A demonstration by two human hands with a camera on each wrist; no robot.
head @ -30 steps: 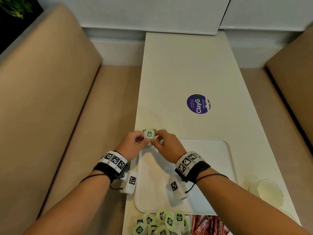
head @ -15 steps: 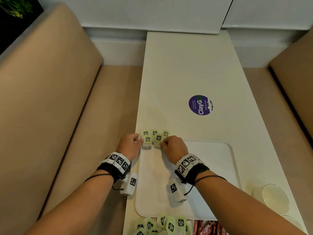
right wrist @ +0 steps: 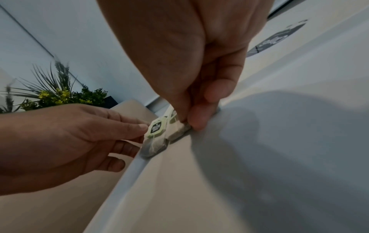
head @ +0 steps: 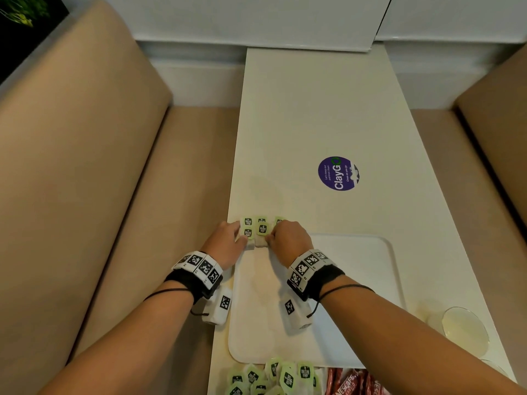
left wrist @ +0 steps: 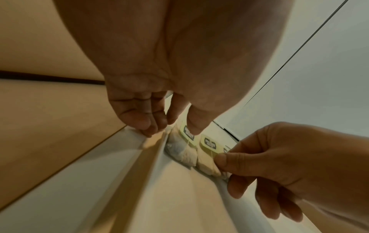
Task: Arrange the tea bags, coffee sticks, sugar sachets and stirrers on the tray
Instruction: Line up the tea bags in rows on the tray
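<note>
Several tea bags (head: 258,227) with green tags lie in rows at the far left corner of the white tray (head: 356,280). My left hand (head: 242,233) holds the left front tea bag (left wrist: 184,151), thumb on its tag and fingers beside it at the tray rim. My right hand (head: 271,236) pinches the neighbouring tea bag (right wrist: 179,127) between thumb and forefinger. Both bags rest on the tray floor, side by side. A loose pile of tea bags (head: 271,377) and red coffee sticks (head: 350,383) lies on the table near me.
The tray sits on a narrow white table (head: 313,109) with a purple round sticker (head: 338,173). A clear glass (head: 463,329) stands right of the tray. Beige benches (head: 85,166) flank the table on both sides.
Both hands came down and back from above the tray's far edge. The tea bag they held up together now rests in the front row on the tray.
</note>
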